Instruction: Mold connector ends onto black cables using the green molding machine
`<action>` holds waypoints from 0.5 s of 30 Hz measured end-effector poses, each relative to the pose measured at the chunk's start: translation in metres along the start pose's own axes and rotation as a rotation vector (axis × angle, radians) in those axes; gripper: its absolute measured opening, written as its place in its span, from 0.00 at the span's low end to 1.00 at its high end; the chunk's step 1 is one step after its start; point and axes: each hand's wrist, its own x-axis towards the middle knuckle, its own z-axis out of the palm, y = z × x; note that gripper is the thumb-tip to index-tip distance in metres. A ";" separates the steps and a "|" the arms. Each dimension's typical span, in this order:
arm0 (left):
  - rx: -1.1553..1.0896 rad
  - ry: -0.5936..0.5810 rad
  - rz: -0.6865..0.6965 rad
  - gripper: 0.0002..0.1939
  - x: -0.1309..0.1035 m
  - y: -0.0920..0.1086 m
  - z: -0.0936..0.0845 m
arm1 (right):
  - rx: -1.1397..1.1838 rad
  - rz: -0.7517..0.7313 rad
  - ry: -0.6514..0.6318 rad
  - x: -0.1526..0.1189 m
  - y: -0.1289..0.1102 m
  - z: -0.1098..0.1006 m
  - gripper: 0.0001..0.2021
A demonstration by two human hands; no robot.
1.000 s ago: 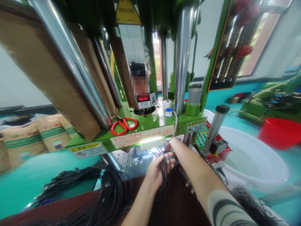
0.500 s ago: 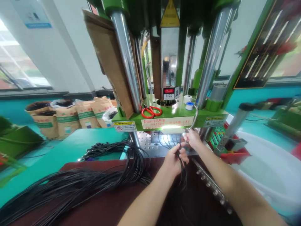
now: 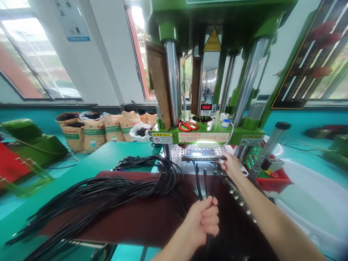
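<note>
My left hand [image 3: 205, 221] is closed around several black cables [image 3: 198, 181], whose connector ends point up toward the green press [image 3: 168, 137]. Further forward, my right hand [image 3: 230, 165] has its fingers closed at the right end of a dark metal bar [image 3: 203, 158], which lies crosswise at the press opening. To the left, a large bundle of black cables [image 3: 108, 188] spreads over the dark red board [image 3: 122, 228]. A second metal strip with knobs [image 3: 240, 201] lies below my right forearm.
Red-handled scissors [image 3: 187, 126] and a blue-and-white tape roll [image 3: 225, 123] rest on the press ledge. Paper sacks [image 3: 94, 134] stand at the back left. At the right are a red tray [image 3: 277, 185] and a large white tub [image 3: 312, 195].
My left hand has pulled back toward me with the cables, and its fingers have closed. The dark bar now shows at the press opening by my right hand. The view has shifted.
</note>
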 end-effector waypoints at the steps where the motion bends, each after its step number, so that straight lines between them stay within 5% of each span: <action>1: 0.026 -0.022 -0.005 0.07 -0.005 -0.003 0.000 | -0.010 0.000 -0.005 -0.004 -0.001 -0.002 0.04; 7: 0.311 -0.182 -0.230 0.09 -0.018 -0.023 0.005 | -0.058 0.027 0.013 -0.017 0.000 -0.008 0.07; 9: 0.332 -0.189 -0.203 0.09 -0.029 -0.017 0.007 | -0.067 0.020 0.026 -0.017 -0.002 -0.015 0.07; 12: 0.278 -0.144 0.061 0.12 -0.057 0.026 0.018 | -0.099 0.031 0.024 -0.018 -0.008 -0.035 0.07; 15: 0.206 0.001 0.704 0.11 -0.086 0.106 0.033 | -0.133 0.064 0.000 -0.021 -0.013 -0.061 0.06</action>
